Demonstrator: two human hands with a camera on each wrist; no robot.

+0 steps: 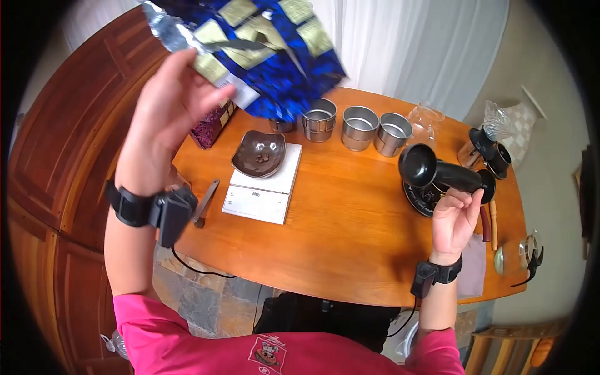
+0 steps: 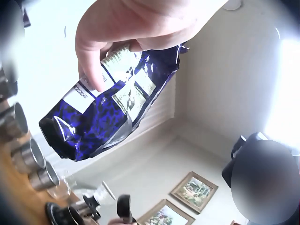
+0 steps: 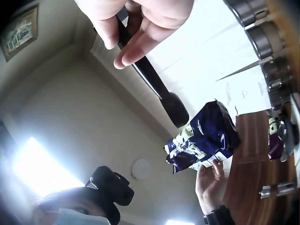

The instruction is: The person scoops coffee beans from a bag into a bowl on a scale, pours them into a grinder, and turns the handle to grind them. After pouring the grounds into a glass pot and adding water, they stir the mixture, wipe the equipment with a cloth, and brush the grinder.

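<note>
My left hand (image 1: pixel 172 106) grips a shiny blue foil bag (image 1: pixel 281 69) with cream-coloured labels and holds it up above the table. Its thumb presses on the bag's label in the left wrist view. On the right, my right hand (image 1: pixel 454 222) pinches the handle of a black scoop (image 1: pixel 417 165), raised over the table, its round bowl pointing left. Between the hands, a dark brown dish (image 1: pixel 257 156) with a wavy rim sits on a white scale (image 1: pixel 257 203). Several small brown pieces (image 1: pixel 262 157) lie in the dish.
Several metal cups (image 1: pixel 360 128) stand along the back of the wooden table (image 1: pixel 350 225). A purple bag (image 1: pixel 211 128) and a metal tool (image 1: pixel 206 203) flank the scale. Behind the scoop is a black round object (image 1: pixel 417 199); a glass vessel (image 1: pixel 528 250) stands at the right edge.
</note>
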